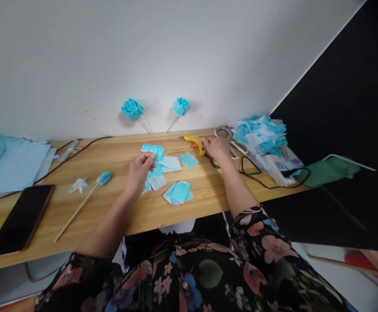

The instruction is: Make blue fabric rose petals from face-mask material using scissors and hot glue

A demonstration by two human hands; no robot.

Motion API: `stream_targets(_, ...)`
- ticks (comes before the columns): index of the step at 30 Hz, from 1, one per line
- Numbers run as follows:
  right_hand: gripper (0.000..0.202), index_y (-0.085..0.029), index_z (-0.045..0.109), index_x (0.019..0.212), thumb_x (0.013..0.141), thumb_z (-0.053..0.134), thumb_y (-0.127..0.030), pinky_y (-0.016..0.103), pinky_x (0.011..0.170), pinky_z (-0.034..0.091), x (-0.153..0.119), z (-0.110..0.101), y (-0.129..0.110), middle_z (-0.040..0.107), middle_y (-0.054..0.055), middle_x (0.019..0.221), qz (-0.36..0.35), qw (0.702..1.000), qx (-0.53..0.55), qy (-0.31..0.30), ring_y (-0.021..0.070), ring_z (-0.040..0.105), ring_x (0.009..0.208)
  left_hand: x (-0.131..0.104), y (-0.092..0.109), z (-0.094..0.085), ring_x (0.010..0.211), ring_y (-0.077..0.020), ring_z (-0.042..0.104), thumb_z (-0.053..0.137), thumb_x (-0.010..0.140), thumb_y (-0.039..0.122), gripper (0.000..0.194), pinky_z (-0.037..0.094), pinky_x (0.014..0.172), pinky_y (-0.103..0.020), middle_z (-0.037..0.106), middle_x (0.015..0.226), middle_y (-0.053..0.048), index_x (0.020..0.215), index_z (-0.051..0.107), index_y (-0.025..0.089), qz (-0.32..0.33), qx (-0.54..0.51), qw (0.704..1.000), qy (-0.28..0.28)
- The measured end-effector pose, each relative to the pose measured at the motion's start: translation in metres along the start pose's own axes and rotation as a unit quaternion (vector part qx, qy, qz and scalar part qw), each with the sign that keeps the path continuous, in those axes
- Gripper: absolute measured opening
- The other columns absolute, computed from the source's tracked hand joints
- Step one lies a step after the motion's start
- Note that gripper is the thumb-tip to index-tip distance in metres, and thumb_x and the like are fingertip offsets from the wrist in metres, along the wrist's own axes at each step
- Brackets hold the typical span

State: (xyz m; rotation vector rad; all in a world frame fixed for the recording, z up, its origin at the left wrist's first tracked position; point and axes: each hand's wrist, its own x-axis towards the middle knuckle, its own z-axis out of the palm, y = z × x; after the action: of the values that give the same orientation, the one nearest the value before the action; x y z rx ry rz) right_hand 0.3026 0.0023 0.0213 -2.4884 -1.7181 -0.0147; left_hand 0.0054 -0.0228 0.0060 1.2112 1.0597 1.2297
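No text, brand, number or sign is legible, including on the yellow plastic glue gun [197, 141] at the right hand [217, 148].

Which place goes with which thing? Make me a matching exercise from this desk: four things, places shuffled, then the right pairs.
Things
1. Yellow hot glue gun
2. Crinkled blue strip
3. Smartphone
4. Larger blue rose on a stick

Places
A. Near the left front of the wooden desk, screen dark
B. Tilted in front of the white wall, at the desk's back edge
C. At the fingertips of the right hand
D. Pinched in the fingers of the left hand

Right pairs: 1-C, 2-D, 3-A, 4-B
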Motion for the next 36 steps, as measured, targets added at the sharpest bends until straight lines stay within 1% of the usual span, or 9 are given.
stream_targets(5,0.063,-0.014,0.072,0.116,0.091,0.048,-0.067,0.038,0.087,0.05,0.0,0.009,-0.016,0.075,0.021,0.114,-0.006,0.998,-0.005,-0.069,0.0337,0.07,0.109,0.004,-0.003,-0.005,0.053,-0.0085,0.047,0.072,0.073,0.048,0.033,0.038,0.055,-0.022,0.056,0.058,0.003,0.071,0.062,0.017,0.008,-0.011,1.0,0.016)
stream_targets(12,0.037,-0.015,0.07,0.116,0.089,0.057,-0.037,0.033,0.082,0.05,0.008,0.01,-0.008,0.075,0.019,0.117,-0.022,0.994,0.059,-0.085,0.0296,0.071,0.105,0.01,-0.008,-0.009,0.05,-0.0081,0.047,0.074,0.073,0.053,0.038,0.038,0.053,-0.021,0.056,0.056,0.004,0.072,0.06,0.017,0.001,-0.022,1.0,0.021)
stream_targets(16,0.039,-0.012,0.062,0.123,0.092,0.048,-0.032,0.035,0.082,0.05,-0.007,0.007,0.006,0.074,0.019,0.113,-0.03,0.992,0.119,-0.036,0.0279,0.07,0.098,0.013,-0.012,-0.01,0.05,-0.0075,0.047,0.072,0.076,0.054,0.039,0.038,0.053,-0.021,0.055,0.055,0.003,0.07,0.059,0.017,-0.007,-0.029,0.999,0.016)
stream_targets(18,0.039,-0.014,0.059,0.12,0.086,0.058,-0.034,0.037,0.081,0.052,-0.021,0.006,0.011,0.073,0.016,0.111,-0.05,0.957,0.282,0.043,0.0266,0.068,0.094,0.012,-0.011,-0.009,0.05,-0.0074,0.047,0.072,0.077,0.054,0.04,0.039,0.053,-0.021,0.055,0.055,0.003,0.07,0.059,0.017,-0.009,-0.033,0.999,0.015)
stream_targets(20,0.044,-0.019,0.055,0.119,0.079,0.068,-0.036,0.035,0.082,0.053,-0.036,0.004,0.014,0.071,0.012,0.112,-0.078,0.889,0.447,0.065,0.0227,0.068,0.093,0.011,-0.01,-0.009,0.051,-0.0075,0.047,0.074,0.075,0.055,0.041,0.039,0.053,-0.021,0.055,0.056,0.003,0.07,0.059,0.017,-0.01,-0.032,0.999,0.013)
stream_targets(25,0.039,-0.023,0.062,0.094,0.075,0.076,-0.054,0.025,0.055,0.047,-0.058,-0.004,0.009,0.061,-0.002,0.072,-0.134,0.778,0.6,-0.129,0.0119,0.055,0.059,0.01,-0.006,-0.009,0.052,-0.0079,0.048,0.076,0.072,0.052,0.039,0.038,0.053,-0.022,0.056,0.057,0.003,0.07,0.06,0.017,-0.01,-0.029,1.0,-0.001)
stream_targets(28,0.043,-0.022,0.063,0.086,0.075,0.075,-0.062,0.024,0.05,0.047,-0.059,-0.011,-0.005,0.058,-0.003,0.066,-0.129,0.745,0.635,-0.158,0.0114,0.054,0.056,0.011,-0.006,-0.011,0.052,-0.0083,0.048,0.076,0.073,0.048,0.034,0.038,0.053,-0.021,0.056,0.057,0.003,0.073,0.062,0.017,-0.006,-0.035,0.999,-0.002)
stream_targets(33,0.044,-0.026,0.066,0.103,0.071,0.081,-0.053,0.027,0.051,0.054,-0.053,-0.028,-0.029,0.073,0.003,0.096,-0.162,0.714,0.663,-0.157,0.0179,0.067,0.074,0.014,-0.004,-0.016,0.052,-0.0084,0.049,0.074,0.075,0.042,0.028,0.038,0.052,-0.021,0.056,0.056,0.002,0.074,0.063,0.017,-0.008,-0.044,0.999,0.013)
stream_targets(36,0.041,-0.023,0.07,0.097,0.069,0.082,-0.05,0.027,0.048,0.053,-0.047,-0.028,-0.034,0.075,0.006,0.094,-0.195,0.709,0.65,-0.193,0.0176,0.067,0.067,0.015,-0.004,-0.017,0.051,-0.0082,0.048,0.072,0.077,0.04,0.025,0.039,0.053,-0.021,0.055,0.055,0.003,0.075,0.064,0.016,-0.007,-0.032,0.999,0.017)
